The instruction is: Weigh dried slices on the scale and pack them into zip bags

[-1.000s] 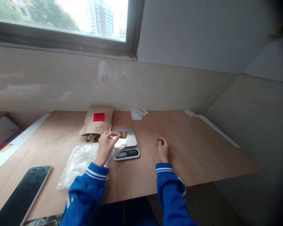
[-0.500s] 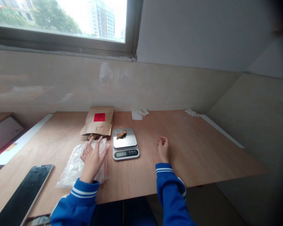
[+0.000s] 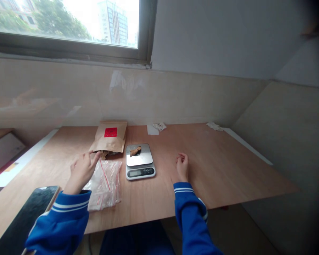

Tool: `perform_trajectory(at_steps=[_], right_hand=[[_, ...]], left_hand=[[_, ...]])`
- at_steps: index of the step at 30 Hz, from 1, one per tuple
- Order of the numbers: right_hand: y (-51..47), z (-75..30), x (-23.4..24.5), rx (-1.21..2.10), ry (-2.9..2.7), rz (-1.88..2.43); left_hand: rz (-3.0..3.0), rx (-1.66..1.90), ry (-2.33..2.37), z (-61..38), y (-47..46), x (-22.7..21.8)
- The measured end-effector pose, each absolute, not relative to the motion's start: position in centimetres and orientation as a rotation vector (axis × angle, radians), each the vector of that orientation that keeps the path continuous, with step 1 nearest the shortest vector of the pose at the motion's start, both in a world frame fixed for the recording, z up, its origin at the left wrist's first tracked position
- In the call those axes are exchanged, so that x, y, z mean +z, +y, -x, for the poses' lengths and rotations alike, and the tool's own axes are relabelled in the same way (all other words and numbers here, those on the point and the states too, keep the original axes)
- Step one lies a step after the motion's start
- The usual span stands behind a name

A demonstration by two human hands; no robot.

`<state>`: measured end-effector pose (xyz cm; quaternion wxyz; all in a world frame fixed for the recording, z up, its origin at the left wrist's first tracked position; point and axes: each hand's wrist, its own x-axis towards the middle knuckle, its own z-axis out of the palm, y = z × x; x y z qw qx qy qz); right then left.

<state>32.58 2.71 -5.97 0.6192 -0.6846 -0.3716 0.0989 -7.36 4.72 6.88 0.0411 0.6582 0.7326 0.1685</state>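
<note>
My left hand (image 3: 82, 171) reaches to the lower left corner of a kraft paper bag (image 3: 110, 136) with a red label, its fingertips at the bag's mouth. It holds nothing that I can see. Brown dried pieces (image 3: 103, 154) poke out of that mouth. A similar brown piece (image 3: 135, 151) lies on the steel platform of a digital kitchen scale (image 3: 139, 159). Below my left hand is a clear zip bag (image 3: 104, 186) with red seal lines, lying flat. My right hand (image 3: 182, 168) rests on the table, fingers loosely curled, touching nothing else.
The wooden tabletop (image 3: 215, 166) meets a tiled wall at the back. A smartphone (image 3: 39, 202) lies at the front left, partly under my left sleeve. A white paper slip (image 3: 152, 129) and crumpled tissues (image 3: 159, 126) lie along the back edge.
My left hand has let go of the brown piece, now on the scale, and moved from the plastic bag to the paper bag's mouth. The plastic bag lies flatter. My right hand stays put.
</note>
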Motion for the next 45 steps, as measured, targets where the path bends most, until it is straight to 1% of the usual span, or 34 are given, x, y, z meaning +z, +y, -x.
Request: perform_trajectory(at_steps=[2,4,6,9,12,18,24,33,36,40,43,45], right_hand=[[2.7,-32.6,-6.0,0.227,-0.85,1.576],[2.8,-32.6,-6.1,0.23,-0.847,1.577],[2.8,-32.6,-6.1,0.237,-0.847,1.579],[2.8,-32.6,-6.2,0.247,-0.85,1.579],[2.7,-32.6,-6.2,0.252,-0.857,1.575],[2.7,-32.5,-6.3,0.273,-0.866,1.57],[2.9,-32.5,-6.6,0.29,-0.86,1.57],[3.0,-32.4,-6.6,0.305,-0.847,1.566],[3.0,-32.5,-6.6,0.308,-0.851,1.564],[3.1,-32.5,-6.7,0.306,-0.856,1.566],[3.1,-32.6,-6.8,0.302,-0.871,1.566],[3.1,-32.6,-6.8,0.293,-0.883,1.566]], left_hand=[[-2.054,0.423,2.205,7.6,5.6,7.8],[-2.143,0.285,2.166,7.3,6.5,7.6],[-2.217,0.145,2.219,6.4,7.2,6.3],[-2.295,0.092,2.281,4.5,7.7,3.9],[-2.262,0.198,2.389,2.9,7.8,2.4],[-1.97,0.458,2.632,1.0,8.8,1.5],[-1.959,0.426,2.683,0.4,9.5,0.7],[-2.193,0.35,2.567,1.5,7.6,2.2],[-2.258,0.484,2.53,1.2,6.0,3.2],[-2.375,0.774,2.388,-0.6,3.9,4.9],[-2.545,0.943,2.075,-3.5,3.2,5.6],[-2.662,0.937,1.854,-5.8,3.1,5.5]])
